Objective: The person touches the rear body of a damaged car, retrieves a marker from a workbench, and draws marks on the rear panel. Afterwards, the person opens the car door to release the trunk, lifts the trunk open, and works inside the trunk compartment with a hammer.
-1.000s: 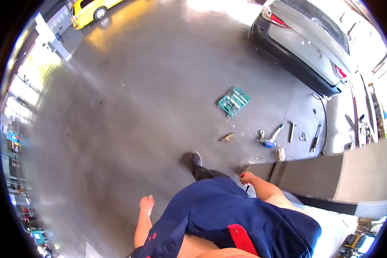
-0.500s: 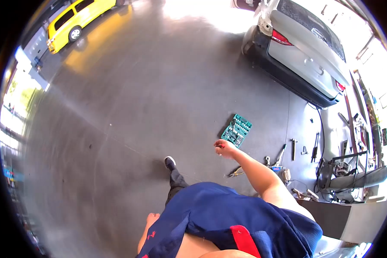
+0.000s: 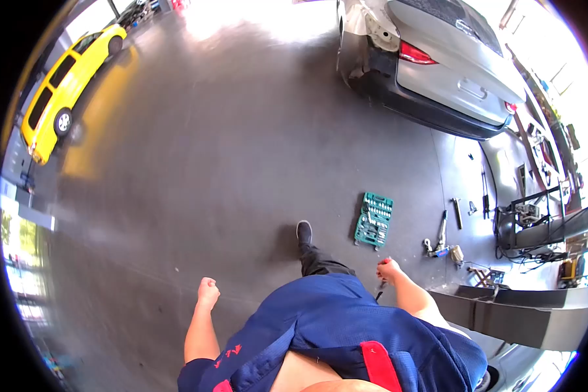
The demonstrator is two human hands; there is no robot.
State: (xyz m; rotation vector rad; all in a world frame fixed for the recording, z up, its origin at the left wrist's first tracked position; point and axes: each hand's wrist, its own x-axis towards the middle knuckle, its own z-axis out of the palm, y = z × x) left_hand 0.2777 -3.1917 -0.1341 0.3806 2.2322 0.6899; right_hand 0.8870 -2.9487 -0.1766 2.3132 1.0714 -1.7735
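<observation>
My right hand (image 3: 387, 269) is closed around a small red thing (image 3: 387, 261), mostly hidden by the fingers, so its kind does not show. It hangs in front of my body, just below an open green socket set case (image 3: 374, 221) on the floor. Beside that wrist, partly covered by the arm, is a dark tool (image 3: 380, 292), perhaps pliers lying on the floor. My left hand (image 3: 208, 293) hangs out to the left, fingers curled in a fist, and nothing shows in it.
A silver car (image 3: 451, 72) with its rear corner stripped stands ahead right. A hammer (image 3: 457, 213) and a blue-and-silver tool (image 3: 442, 242) lie on the floor. Further right is a black metal frame (image 3: 536, 222); a grey bumper-like part (image 3: 522, 313) is close by. A yellow van (image 3: 62, 85) is far left.
My right hand has drawn back toward my body from the socket set, still closed on the red thing. My left hand has swung forward into fuller view. The camera view has turned right.
</observation>
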